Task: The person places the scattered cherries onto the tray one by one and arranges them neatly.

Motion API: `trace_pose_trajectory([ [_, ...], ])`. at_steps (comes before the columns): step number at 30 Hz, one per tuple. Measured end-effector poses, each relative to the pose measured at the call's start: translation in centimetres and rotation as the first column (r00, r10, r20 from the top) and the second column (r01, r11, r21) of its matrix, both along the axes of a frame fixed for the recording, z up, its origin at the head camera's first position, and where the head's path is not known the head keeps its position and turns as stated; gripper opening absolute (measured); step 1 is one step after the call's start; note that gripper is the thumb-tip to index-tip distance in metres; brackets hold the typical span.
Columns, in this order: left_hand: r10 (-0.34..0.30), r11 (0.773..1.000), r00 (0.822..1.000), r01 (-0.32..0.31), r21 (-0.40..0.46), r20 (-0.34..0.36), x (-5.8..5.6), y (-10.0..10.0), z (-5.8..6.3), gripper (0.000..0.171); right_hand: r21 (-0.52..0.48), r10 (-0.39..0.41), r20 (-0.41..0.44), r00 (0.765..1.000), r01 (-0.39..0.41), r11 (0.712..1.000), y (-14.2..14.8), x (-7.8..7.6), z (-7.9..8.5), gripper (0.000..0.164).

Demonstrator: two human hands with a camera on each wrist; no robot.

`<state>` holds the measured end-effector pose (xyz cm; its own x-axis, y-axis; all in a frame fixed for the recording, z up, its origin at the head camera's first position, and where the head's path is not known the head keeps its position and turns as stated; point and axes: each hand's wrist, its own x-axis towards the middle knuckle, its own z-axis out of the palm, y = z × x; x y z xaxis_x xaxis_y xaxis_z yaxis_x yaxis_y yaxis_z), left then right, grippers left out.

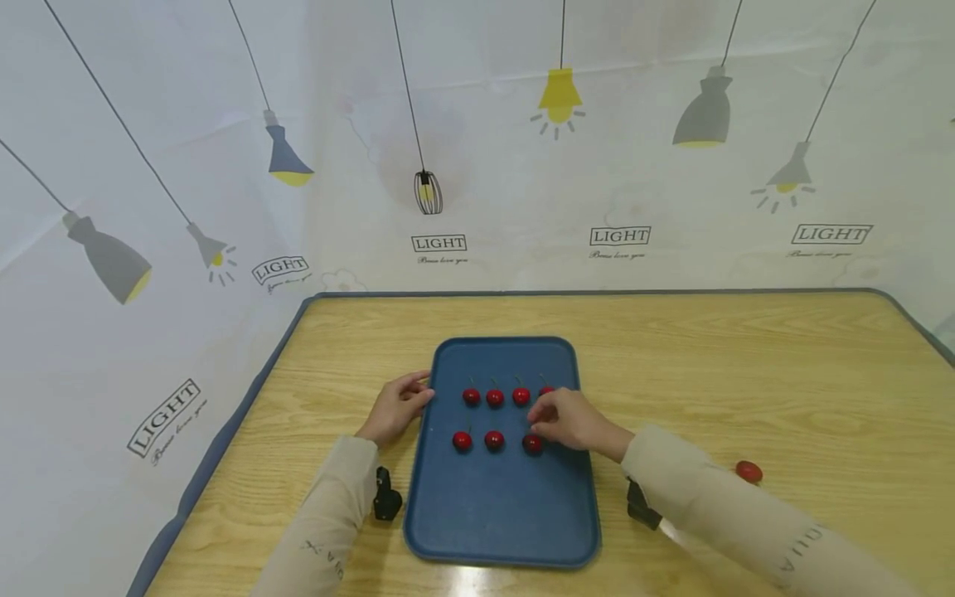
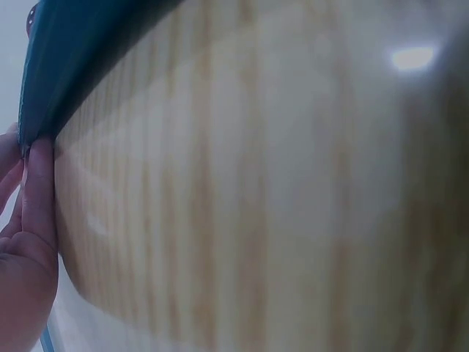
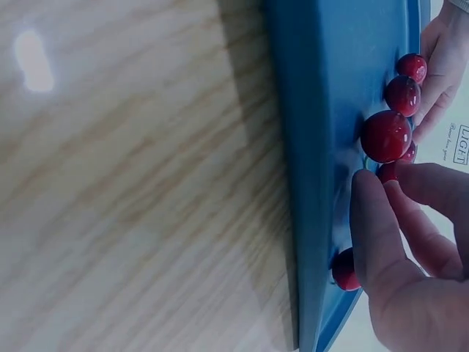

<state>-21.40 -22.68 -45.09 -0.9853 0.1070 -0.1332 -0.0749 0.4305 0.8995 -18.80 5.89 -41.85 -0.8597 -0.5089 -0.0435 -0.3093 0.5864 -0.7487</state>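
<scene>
A blue tray (image 1: 500,531) lies on the table with red cherries on it in two rows. My left hand (image 1: 397,408) holds the tray's left rim between thumb and fingers; in the left wrist view, the fingers (image 2: 40,191) meet the tray edge. Over the tray's right side, my right hand (image 1: 570,421) is at the rightmost cherry (image 1: 533,444) of the nearer row. In the right wrist view, a gap shows between thumb and index finger, beside a cherry (image 3: 386,136) and its stem. The right hand partly covers the far row's rightmost cherry (image 1: 547,390).
Another cherry (image 1: 748,473) lies on the wooden table (image 1: 716,356), right of the tray and beside the right sleeve. Behind the table hangs a pale wall covering (image 1: 507,191) printed with lamps. The tray's near half is bare.
</scene>
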Motion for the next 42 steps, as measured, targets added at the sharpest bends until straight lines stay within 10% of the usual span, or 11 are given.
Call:
trace_pose_trajectory([
  [42, -0.008, 1.000, 1.000, 0.008, 0.004, 0.022, -0.1, 0.0, 0.2, 0.043, 0.011, -0.123, 0.131, 0.984, 0.122, 0.992, -2.5, 0.1, -0.3, 0.012],
])
